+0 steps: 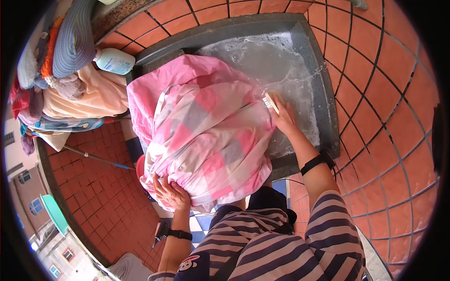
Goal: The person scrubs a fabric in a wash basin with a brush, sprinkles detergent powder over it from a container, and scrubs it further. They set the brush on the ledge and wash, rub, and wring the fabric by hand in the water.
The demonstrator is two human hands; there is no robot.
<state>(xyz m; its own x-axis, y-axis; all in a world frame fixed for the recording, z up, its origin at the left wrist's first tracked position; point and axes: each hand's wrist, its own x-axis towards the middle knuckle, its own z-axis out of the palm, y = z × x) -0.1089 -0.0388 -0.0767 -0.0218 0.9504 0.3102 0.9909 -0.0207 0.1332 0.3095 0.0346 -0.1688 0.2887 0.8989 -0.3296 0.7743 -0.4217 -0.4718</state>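
A large pink, white and grey checked sheet (201, 136) lies bunched over the left part of a dark stone sink (330, 117) and hangs over its front edge. My right hand (283, 117) is closed around a scrub brush (272, 104) with a pale back and white bristles. The bristles face left, close to the sheet's right side; whether they touch it I cannot tell. At the near left edge of the sheet, my left hand (172, 193) holds the fabric with bent fingers. Its thumb is partly hidden.
Cloudy, sudsy water (262, 56) covers the sink floor. A pale blue bottle (115, 61) stands at the sink's left corner. Beside it are heaped cloths (86, 96) and a rolled striped mat (75, 42). A pole (101, 158) and part of a red basin (140, 165) are lower left.
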